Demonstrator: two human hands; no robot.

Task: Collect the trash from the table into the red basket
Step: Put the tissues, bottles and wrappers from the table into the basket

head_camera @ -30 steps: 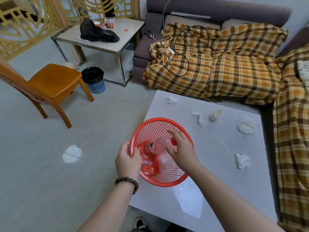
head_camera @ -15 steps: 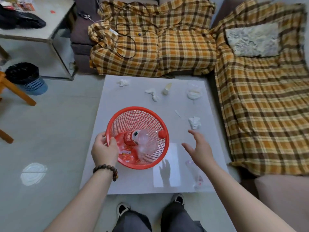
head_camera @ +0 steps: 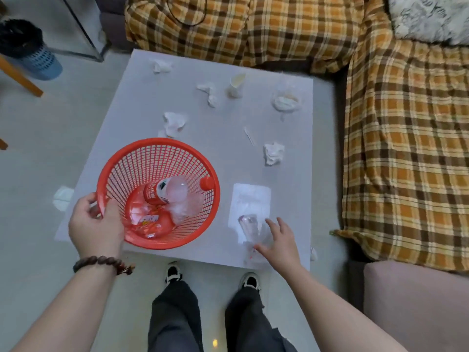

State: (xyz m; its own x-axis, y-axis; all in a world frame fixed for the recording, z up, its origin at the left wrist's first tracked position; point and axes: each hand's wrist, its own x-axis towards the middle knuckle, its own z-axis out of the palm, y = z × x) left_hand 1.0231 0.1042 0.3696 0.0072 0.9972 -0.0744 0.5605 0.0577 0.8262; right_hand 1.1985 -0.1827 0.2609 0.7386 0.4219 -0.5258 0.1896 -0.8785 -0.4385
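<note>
A plaid-covered sofa (head_camera: 279,29) is wrapping around the far and right sides of a pale grey tabletop (head_camera: 218,138). At the near left of the tabletop, a red mesh basket (head_camera: 162,153) is tilting toward the viewer, partly overhanging the left edge, with crushed clear plastic bottles (head_camera: 175,196) with red labels lying inside it, one red cap resting against the right wall. The left hand (head_camera: 95,224), a bead bracelet on its wrist, is gripping the basket's near-left rim, thumb inside and fingers curled beneath. The right hand (head_camera: 278,240) is reaching over the near right edge of the tabletop, its fingers spread wide and touching a clear plastic bottle (head_camera: 251,229) that is lying flat there. Crumpled tissues (head_camera: 272,153) are lying scattered across the middle and far parts of the tabletop. A paper cup (head_camera: 236,85) is standing crooked near the far edge, beside a tissue-filled clear wrapper (head_camera: 285,101) to its right. A thin white stick (head_camera: 249,135) is lying near the middle.
</note>
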